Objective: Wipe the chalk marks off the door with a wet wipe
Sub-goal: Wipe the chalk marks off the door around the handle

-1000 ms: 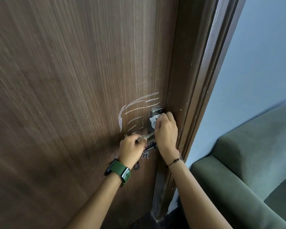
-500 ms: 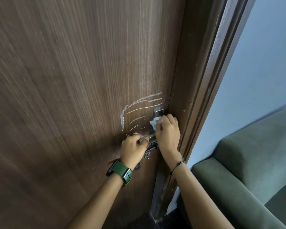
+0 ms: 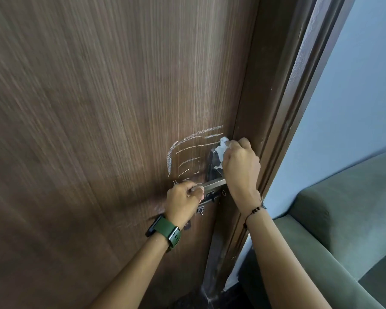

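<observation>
A dark brown wooden door (image 3: 103, 121) fills the left of the view. White chalk marks (image 3: 188, 150), a curved outline with several short strokes inside, sit just left of the metal lock plate (image 3: 212, 161). My right hand (image 3: 241, 168) is closed on a crumpled white wet wipe (image 3: 221, 150) pressed against the top of the lock plate, at the right end of the chalk strokes. My left hand (image 3: 184, 201), with a green watch on its wrist, grips the metal door handle (image 3: 214, 185) below the marks.
The brown door frame (image 3: 283, 121) runs along the door's right edge, close to my right hand. A pale blue wall (image 3: 352, 97) lies beyond it. A green sofa (image 3: 343, 224) stands at the lower right. A small metal latch (image 3: 206, 202) sits under the handle.
My right hand with the wipe has moved up the lock plate to its top edge beside the upper chalk strokes. My left hand stays on the handle.
</observation>
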The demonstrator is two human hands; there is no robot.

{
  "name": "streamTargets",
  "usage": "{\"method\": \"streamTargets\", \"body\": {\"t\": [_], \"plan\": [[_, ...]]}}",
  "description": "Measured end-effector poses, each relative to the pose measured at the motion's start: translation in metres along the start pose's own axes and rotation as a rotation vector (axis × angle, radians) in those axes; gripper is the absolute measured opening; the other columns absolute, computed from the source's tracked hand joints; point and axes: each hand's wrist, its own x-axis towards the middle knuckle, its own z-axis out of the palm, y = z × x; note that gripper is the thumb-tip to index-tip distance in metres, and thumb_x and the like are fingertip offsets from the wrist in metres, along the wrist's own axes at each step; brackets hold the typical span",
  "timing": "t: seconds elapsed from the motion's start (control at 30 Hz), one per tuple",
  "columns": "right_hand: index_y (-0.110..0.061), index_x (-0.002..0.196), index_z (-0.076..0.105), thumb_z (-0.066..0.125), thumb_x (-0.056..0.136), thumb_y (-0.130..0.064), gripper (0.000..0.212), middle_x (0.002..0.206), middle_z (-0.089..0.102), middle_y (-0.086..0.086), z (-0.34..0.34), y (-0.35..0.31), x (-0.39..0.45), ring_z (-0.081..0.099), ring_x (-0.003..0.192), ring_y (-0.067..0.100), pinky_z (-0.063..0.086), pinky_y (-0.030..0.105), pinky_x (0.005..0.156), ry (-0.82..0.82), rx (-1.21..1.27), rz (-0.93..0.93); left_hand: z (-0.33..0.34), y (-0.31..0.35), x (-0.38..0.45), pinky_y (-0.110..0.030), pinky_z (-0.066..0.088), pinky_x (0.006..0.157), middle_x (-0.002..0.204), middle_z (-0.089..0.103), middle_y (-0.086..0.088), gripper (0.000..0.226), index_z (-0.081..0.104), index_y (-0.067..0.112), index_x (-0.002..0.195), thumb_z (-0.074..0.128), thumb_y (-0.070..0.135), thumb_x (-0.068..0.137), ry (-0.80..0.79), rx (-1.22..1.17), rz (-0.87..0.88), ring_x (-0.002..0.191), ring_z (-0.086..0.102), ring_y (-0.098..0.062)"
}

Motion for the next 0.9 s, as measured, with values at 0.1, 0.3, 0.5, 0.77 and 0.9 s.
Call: {"method": "streamTargets", "body": {"t": [0.1, 0.3, 0.5, 0.77, 0.9], "plan": [[0.004, 0.103, 0.064, 0.048, 0.088, 0.003, 0.022, 0.105, 0.06, 0.021, 0.002, -0.005, 0.001, 0.064, 0.065, 0.04, 0.053, 0.039, 0.057, -0.054, -0.071, 0.022, 0.001, -0.001, 0.001, -0.043, 0.055, 0.076, 0.073, 0.072, -0.008, 0.016, 0.068, 0.007, 0.073, 0.058, 0.016, 0.081, 0.002, -0.013, -0.004, 0.072, 0.067, -0.023], [0.006, 0.089, 0.065, 0.045, 0.086, 0.002, 0.021, 0.09, 0.061, 0.02, 0.003, -0.01, -0.006, 0.059, 0.048, 0.033, 0.051, 0.032, 0.041, -0.025, -0.008, -0.224, 0.002, -0.004, 0.002, -0.042, 0.055, 0.075, 0.072, 0.072, -0.01, 0.012, 0.069, 0.014, 0.074, 0.059, 0.016, 0.08, 0.014, -0.032, 0.003, 0.071, 0.067, -0.024], [0.007, 0.091, 0.066, 0.053, 0.081, 0.006, 0.016, 0.09, 0.061, 0.021, 0.003, -0.01, -0.008, 0.06, 0.048, 0.034, 0.053, 0.034, 0.041, -0.051, 0.006, -0.278, 0.002, -0.003, 0.0, -0.043, 0.056, 0.073, 0.072, 0.072, -0.009, 0.013, 0.069, 0.015, 0.075, 0.058, 0.018, 0.081, 0.025, -0.024, 0.007, 0.07, 0.067, -0.022], [0.005, 0.099, 0.067, 0.061, 0.08, 0.009, 0.02, 0.087, 0.065, 0.018, 0.001, -0.002, -0.013, 0.063, 0.062, 0.032, 0.054, 0.033, 0.048, -0.062, 0.011, -0.306, 0.002, -0.003, 0.0, -0.043, 0.056, 0.074, 0.073, 0.072, -0.009, 0.013, 0.07, 0.016, 0.075, 0.058, 0.017, 0.08, 0.016, -0.023, 0.009, 0.071, 0.067, -0.023], [0.006, 0.091, 0.066, 0.059, 0.079, 0.01, 0.014, 0.083, 0.066, 0.021, -0.002, 0.008, -0.001, 0.063, 0.058, 0.037, 0.052, 0.035, 0.048, 0.017, -0.019, -0.171, 0.001, -0.003, -0.001, -0.044, 0.056, 0.074, 0.074, 0.073, -0.009, 0.012, 0.07, 0.015, 0.076, 0.058, 0.018, 0.081, 0.016, -0.025, 0.015, 0.072, 0.067, -0.023]]}}
